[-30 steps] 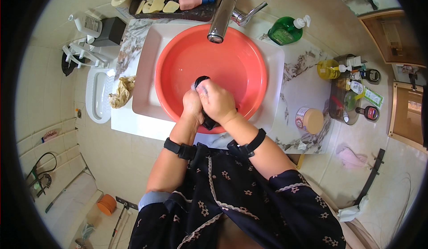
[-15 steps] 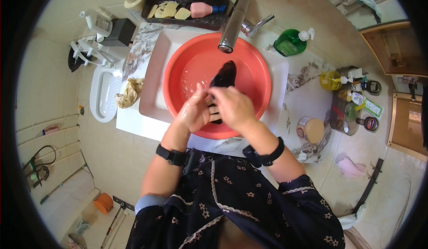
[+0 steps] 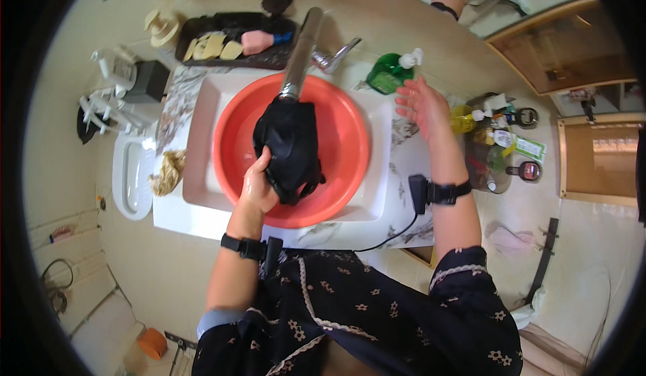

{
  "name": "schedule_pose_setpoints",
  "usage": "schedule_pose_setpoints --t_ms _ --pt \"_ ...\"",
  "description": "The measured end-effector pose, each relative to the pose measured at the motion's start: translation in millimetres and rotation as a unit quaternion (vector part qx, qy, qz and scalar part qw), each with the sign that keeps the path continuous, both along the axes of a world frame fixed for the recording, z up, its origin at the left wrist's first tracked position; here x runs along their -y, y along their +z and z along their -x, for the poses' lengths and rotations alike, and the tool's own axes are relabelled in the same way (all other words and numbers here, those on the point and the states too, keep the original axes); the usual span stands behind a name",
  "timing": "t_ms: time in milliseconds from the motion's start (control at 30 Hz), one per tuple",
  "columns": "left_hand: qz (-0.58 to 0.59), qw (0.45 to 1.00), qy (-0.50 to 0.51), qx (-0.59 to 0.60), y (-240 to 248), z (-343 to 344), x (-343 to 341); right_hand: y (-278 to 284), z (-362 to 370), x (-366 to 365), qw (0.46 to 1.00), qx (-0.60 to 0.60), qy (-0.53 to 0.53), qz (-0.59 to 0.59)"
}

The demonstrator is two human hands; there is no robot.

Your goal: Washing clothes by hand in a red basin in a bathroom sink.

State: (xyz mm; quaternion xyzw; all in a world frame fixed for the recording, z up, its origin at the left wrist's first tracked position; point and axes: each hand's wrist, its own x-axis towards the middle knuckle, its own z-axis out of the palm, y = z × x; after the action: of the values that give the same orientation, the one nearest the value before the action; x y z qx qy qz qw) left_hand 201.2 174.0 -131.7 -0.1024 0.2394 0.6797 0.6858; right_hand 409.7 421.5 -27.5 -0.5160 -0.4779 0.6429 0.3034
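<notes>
My left hand [image 3: 259, 186] grips the near left edge of a black, wet-looking cloth item [image 3: 289, 144], its thumb on top and its fingers hidden beneath. The cloth is spread out over the red-orange basin [image 3: 356, 154], with its far edge at the faucet spout [image 3: 299, 56]. What kind of garment or cloth it is I cannot make out. To the right, my right hand [image 3: 425, 109] is raised, empty and open with its fingers apart. Just left of its fingertips stands a green pump bottle [image 3: 389, 73] with a white pump head.
The basin sits in a white rectangular sink [image 3: 198, 167] on a marbled counter. A black tray [image 3: 262, 56] with soap pieces and a pink bottle is at the back left. A crumpled tan cloth [image 3: 169, 173] lies left; a clear bin [image 3: 486, 164] with bottles stands right.
The black cloth went from bunched low between both hands to spread open under the spout in my left hand. My right hand let go and moved right, toward the green bottle. The view shifted.
</notes>
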Motion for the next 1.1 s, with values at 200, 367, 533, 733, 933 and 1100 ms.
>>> schedule_pose_setpoints --t_ms 200,367,533,733,933,1100 --pt "-0.024 0.999 -0.036 0.013 3.9 -8.6 -2.3 16.4 3.9 -78.9 0.992 -0.048 0.045 0.107" --pt "-0.021 0.999 -0.032 -0.019 6.5 -6.3 -3.5 3.0 0.7 -93.1 0.987 -0.031 0.069 0.14" --pt "-0.054 0.998 -0.026 0.002 9.7 -7.5 -4.6 -4.0 5.7 -88.6 0.988 -0.043 0.02 0.144" --pt "-0.094 0.996 -0.007 -0.004 15.7 -7.4 0.5 -13.3 7.0 -88.1 0.991 -0.058 -0.007 0.123" --pt "-0.055 0.996 0.033 0.055 1.7 -5.8 14.6 -38.9 8.9 -12.7 0.955 -0.217 0.076 0.187" --pt "-0.071 0.994 0.047 0.073 6.2 -20.7 4.6 -82.4 87.1 144.8 0.888 0.078 0.289 -0.349"
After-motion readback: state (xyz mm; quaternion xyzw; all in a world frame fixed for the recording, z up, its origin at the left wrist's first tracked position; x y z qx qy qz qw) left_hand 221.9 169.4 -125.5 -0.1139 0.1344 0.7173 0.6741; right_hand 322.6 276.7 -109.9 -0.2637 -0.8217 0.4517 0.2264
